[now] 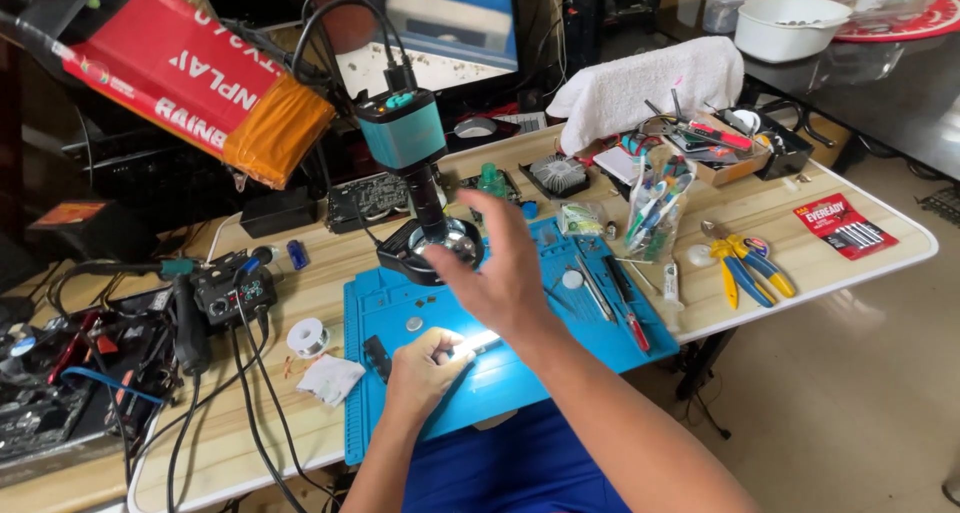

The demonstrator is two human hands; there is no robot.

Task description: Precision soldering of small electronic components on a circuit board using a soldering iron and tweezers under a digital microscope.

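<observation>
My left hand rests on the blue work mat, its fingers closed on a small bright metal piece. My right hand hovers open above the mat, fingers spread, just right of the ring light at the foot of the teal camera microscope. A small round coin-like disc lies on the mat left of my right wrist. A small black part sits by my left thumb.
Tweezers and a red-handled tool lie on the mat's right side. Yellow-and-blue pliers, a red battery pack, a bag of tools, a solder spool, a soldering station and cables crowd the wooden table. A monitor stands behind.
</observation>
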